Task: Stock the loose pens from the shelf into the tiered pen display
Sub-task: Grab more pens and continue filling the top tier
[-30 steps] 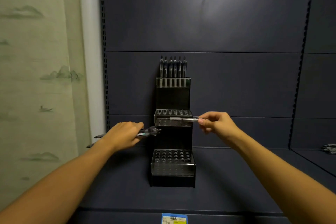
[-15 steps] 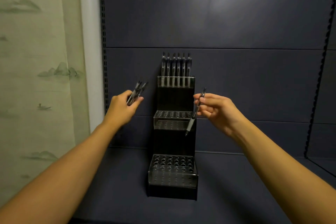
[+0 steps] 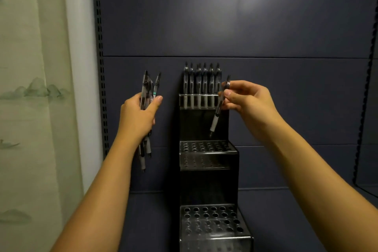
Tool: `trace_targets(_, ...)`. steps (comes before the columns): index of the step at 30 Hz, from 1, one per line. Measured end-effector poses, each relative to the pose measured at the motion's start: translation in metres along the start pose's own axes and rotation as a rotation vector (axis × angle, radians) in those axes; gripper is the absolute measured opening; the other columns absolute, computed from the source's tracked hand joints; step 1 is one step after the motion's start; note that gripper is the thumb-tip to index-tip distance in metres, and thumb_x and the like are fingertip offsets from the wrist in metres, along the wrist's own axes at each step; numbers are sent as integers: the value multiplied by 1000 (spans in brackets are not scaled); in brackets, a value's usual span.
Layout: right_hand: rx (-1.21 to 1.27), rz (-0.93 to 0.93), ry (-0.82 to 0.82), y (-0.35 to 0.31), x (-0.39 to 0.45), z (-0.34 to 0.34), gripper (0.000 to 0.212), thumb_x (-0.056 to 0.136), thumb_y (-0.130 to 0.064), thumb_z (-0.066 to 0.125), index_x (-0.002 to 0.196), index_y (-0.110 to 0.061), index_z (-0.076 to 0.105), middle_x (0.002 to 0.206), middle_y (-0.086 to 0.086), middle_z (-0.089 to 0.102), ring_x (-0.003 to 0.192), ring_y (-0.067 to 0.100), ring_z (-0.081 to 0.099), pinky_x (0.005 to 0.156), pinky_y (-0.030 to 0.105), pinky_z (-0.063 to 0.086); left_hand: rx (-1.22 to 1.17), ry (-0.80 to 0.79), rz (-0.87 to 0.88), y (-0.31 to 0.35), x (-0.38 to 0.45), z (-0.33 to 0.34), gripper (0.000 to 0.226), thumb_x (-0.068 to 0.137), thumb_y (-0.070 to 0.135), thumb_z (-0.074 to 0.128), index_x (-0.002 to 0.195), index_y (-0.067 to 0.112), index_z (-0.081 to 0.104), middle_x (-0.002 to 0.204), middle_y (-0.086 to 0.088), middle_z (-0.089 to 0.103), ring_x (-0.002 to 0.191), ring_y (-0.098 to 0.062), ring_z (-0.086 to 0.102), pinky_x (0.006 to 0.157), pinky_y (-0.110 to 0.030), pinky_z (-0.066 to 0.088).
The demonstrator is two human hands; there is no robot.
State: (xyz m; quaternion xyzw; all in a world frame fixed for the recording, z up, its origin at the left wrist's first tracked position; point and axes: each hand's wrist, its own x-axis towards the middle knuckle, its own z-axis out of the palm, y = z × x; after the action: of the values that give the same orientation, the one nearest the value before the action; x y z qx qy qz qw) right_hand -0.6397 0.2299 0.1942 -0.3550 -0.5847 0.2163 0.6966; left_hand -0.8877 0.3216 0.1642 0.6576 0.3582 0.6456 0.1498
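While the right hand (image 3: 248,101) pinches one pen (image 3: 219,108) between thumb & fingertips near its upper barrel, the pen hangs tilted, tip down and a bit left, just in front of the top tier's right end and above the middle tier of the pen display (image 3: 206,155). Left hand (image 3: 139,116) has its grip wrapped round a bundle of spare pens (image 3: 147,96), roughly upright, clip ends up, tips poking out below the wrist, left of the display and apart from it.

Handling, as a judgement: pens look light, stiff, smooth plastic w/ a pale rubbery sleeve near the tip. Slippery-ish on the clear barrel, so a pinch high on the barrel gives steering but little torque control; holding nearer the middle would steady the tip for a small hole. Not fragile, but the tip can snag on a hole rim. The bundle could fan out or drop one if the fist loosens.

Edges & room: top tier already holds a row of pens (image 3: 201,79) across its far row, so the right hand works close beside their clips. Middle & near tiers show open holes, none filled as far as I can see. Holes are tight, so entry prob needs to be near vertical. Dark back panel (image 3: 286,98) sits right behind the display; little room on the far side, plenty right and near. Slotted upright (image 3: 100,67) stands left of the bundle.
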Motion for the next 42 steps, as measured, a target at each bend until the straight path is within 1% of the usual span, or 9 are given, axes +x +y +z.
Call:
trace_targets(6, -149, -110, 42, 1, 23, 26, 19, 94, -1, 66, 113, -4, 69, 95, 16, 74, 72, 15, 68, 79, 29, 60, 15, -3, 24, -10, 8, 16, 31, 97, 41, 65, 75, 20, 58, 57, -4, 60, 44, -6, 54, 50, -23, 44)
trace_targets(9, -160, -157, 65, -10, 42, 32, 14, 94, 0, 66, 105, -8, 70, 90, 12, 73, 70, 14, 67, 77, 29, 60, -7, -22, 9, -17, 11, 26, 29, 96, 41, 64, 76, 21, 59, 57, -5, 61, 46, -6, 55, 45, -15, 41)
trace_targets(13, -148, -202, 69, -28, 77, 37, 15, 94, 4, 65, 106, -5, 67, 87, 9, 70, 68, 13, 66, 74, 27, 60, -19, -27, -2, -23, 17, 38, 30, 96, 41, 65, 74, 21, 58, 56, -5, 60, 46, -6, 54, 46, -15, 42)
trace_targets(16, -191, -226, 71, -34, 101, 43, 15, 93, 2, 68, 107, -5, 67, 87, 9, 71, 69, 15, 68, 73, 28, 61, -42, -29, -34, -30, 18, 42, 30, 96, 40, 65, 74, 22, 58, 56, -3, 59, 46, -4, 53, 51, -21, 43)
trace_targets(23, -420, -163, -38, -18, 129, 59, 11, 92, -5, 72, 98, -14, 69, 86, 6, 73, 74, 17, 74, 78, 35, 64, -71, 23, -52, -39, 21, 41, 33, 96, 38, 66, 73, 16, 57, 51, -1, 57, 44, -5, 52, 46, -18, 42)
trace_targets(26, -458, -124, -42, -12, 133, 59, 17, 91, -7, 74, 88, -21, 66, 87, 6, 73, 74, 18, 75, 79, 35, 64, -88, 11, -56, -40, 21, 44, 32, 95, 40, 66, 72, 19, 58, 52, 0, 57, 45, -6, 53, 50, -24, 44)
trace_targets(34, -527, 60, -158, -24, 124, 61, 5, 91, -3, 73, 92, -3, 68, 94, 14, 72, 74, 26, 77, 73, 33, 65, -121, -12, -55, -40, 21, 45, 31, 94, 40, 67, 71, 22, 57, 52, 1, 57, 46, -9, 54, 53, -29, 45)
trace_targets(37, -606, 102, -197, -25, 122, 64, 11, 90, -2, 74, 99, 3, 69, 87, 20, 75, 72, 26, 77, 69, 33, 65, -143, -18, -54, -40, 21, 43, 31, 94, 40, 67, 71, 23, 57, 53, 1, 57, 47, -10, 54, 54, -31, 45)
trace_targets(42, -678, 117, -192, -25, 118, 66, 19, 89, -5, 75, 104, 5, 69, 81, 18, 76, 71, 26, 77, 67, 34, 65, -166, -34, -50, -38, 21, 41, 30, 94, 41, 68, 71, 24, 57, 53, 1, 57, 48, -12, 54, 54, -32, 47)
